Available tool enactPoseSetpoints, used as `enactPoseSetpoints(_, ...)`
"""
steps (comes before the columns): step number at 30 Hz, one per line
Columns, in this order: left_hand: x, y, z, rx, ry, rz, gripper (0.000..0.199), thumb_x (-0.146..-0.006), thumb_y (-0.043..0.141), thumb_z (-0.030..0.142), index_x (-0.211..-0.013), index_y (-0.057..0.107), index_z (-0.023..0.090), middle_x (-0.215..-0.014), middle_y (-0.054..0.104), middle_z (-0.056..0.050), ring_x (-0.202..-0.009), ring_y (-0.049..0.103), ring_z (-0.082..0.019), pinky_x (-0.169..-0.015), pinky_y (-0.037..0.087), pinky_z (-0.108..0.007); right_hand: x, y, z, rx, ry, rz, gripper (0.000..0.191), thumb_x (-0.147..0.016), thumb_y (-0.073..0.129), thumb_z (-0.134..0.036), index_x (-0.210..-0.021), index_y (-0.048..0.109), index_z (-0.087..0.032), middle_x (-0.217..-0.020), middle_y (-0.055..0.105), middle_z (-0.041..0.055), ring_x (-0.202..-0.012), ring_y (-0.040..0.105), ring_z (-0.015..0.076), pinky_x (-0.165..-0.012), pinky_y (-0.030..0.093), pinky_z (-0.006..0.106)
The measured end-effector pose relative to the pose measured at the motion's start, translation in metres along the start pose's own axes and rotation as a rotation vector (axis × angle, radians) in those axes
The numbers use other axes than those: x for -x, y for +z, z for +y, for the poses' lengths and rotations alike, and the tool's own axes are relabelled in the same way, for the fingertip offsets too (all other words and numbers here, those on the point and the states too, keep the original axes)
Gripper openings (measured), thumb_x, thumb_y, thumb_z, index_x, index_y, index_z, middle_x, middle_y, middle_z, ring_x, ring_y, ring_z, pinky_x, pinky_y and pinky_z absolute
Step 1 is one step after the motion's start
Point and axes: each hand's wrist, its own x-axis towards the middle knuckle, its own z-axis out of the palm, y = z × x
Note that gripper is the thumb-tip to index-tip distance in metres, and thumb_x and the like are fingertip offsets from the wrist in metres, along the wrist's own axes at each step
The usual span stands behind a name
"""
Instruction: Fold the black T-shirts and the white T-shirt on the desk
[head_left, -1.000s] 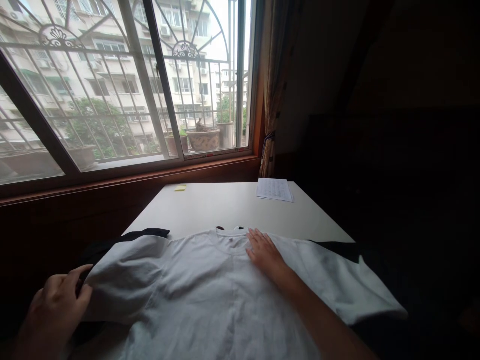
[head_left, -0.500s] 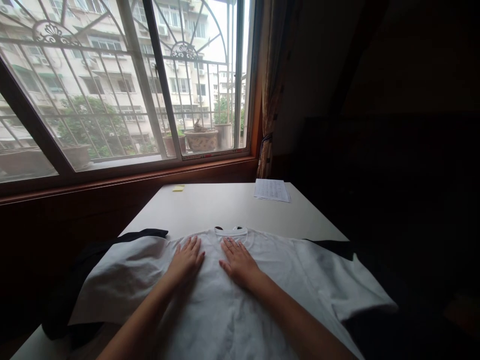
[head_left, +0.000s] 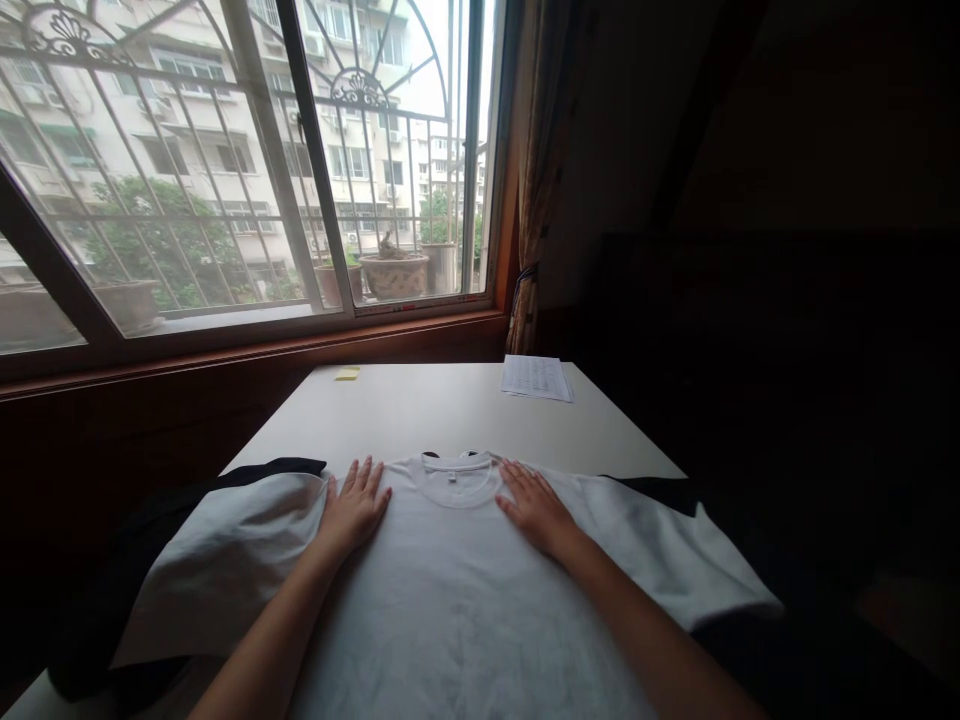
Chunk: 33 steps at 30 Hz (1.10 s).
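A white T-shirt [head_left: 450, 580] lies spread out with its neckline at the far side and a small label inside the collar. My left hand [head_left: 355, 505] rests flat on its left shoulder, fingers spread and pointing away from me. On the other side of the collar, my right hand [head_left: 536, 508] lies flat on the right shoulder, fingers stretched toward the neckline. Dark fabric [head_left: 97, 620] shows from under both sleeves; how far it runs beneath the shirt is hidden. The shirt's lower part runs out of view between my forearms.
The white table [head_left: 420, 405] carries a yellow sticky note [head_left: 347, 374] at its far left and printed sheets [head_left: 535, 378] at its far right. Behind it are a barred window [head_left: 225, 180] and a tied curtain [head_left: 527, 290]. The right side of the room is very dark.
My hands have moved apart, the left one leftward and the right one rightward to the shoulders. The collar and its label now show fully, and the chest looks smoother.
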Motion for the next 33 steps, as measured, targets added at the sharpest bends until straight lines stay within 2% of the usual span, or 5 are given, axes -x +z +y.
enactPoseSetpoints(8, -0.001, 0.003, -0.009, -0.04, 0.012, 0.025, 0.061, -0.103, 0.025, 0.049, -0.158, 0.026, 0.023, -0.167, 0.013, -0.007, -0.154, 0.009, -0.032, -0.117, 0.009, -0.066, 0.0, 0.004, -0.004, 0.023, 0.023, -0.01, 0.066, -0.101, 0.027, -0.052, -0.159, 0.027, -0.018, -0.165, 0.02, 0.0046, -0.153, 0.016, 0.0225, -0.124, 0.008, 0.047)
enactPoseSetpoints(17, -0.005, 0.004, -0.013, -0.032, -0.011, 0.007, 0.064, -0.102, 0.025, 0.052, -0.159, 0.024, 0.023, -0.167, 0.011, -0.006, -0.154, 0.008, -0.032, -0.117, 0.012, -0.066, -0.001, -0.008, 0.046, 0.05, 0.147, -0.017, 0.067, -0.102, 0.023, -0.056, -0.159, 0.025, -0.022, -0.166, 0.02, 0.0031, -0.153, 0.015, 0.0214, -0.124, 0.01, 0.045)
enactPoseSetpoints(23, -0.01, 0.009, -0.017, -0.037, -0.009, 0.016, 0.065, -0.101, 0.024, 0.053, -0.159, 0.023, 0.023, -0.167, 0.011, -0.006, -0.154, 0.009, -0.033, -0.116, 0.01, -0.067, -0.012, -0.01, 0.06, 0.069, 0.223, -0.031, 0.069, -0.101, 0.02, -0.06, -0.159, 0.025, -0.022, -0.167, 0.018, 0.0025, -0.153, 0.013, 0.0216, -0.123, 0.012, 0.048)
enactPoseSetpoints(29, -0.009, 0.008, -0.016, -0.028, -0.025, 0.031, 0.066, -0.101, 0.023, 0.053, -0.159, 0.023, 0.022, -0.167, 0.013, -0.007, -0.154, 0.009, -0.033, -0.117, 0.01, -0.066, -0.023, -0.011, 0.05, 0.111, 0.261, 0.023, 0.063, -0.103, 0.025, -0.049, -0.156, 0.033, -0.017, -0.164, 0.024, 0.0062, -0.152, 0.018, 0.0248, -0.122, 0.012, 0.052)
enactPoseSetpoints(33, -0.009, 0.007, -0.015, -0.032, -0.03, 0.025, 0.066, -0.101, 0.024, 0.053, -0.159, 0.023, 0.022, -0.167, 0.013, -0.006, -0.154, 0.009, -0.032, -0.117, 0.009, -0.066, -0.018, -0.003, 0.028, 0.091, 0.103, 0.069, 0.057, -0.102, 0.03, -0.038, -0.154, 0.037, -0.015, -0.163, 0.028, 0.0079, -0.151, 0.022, 0.0226, -0.123, 0.014, 0.047)
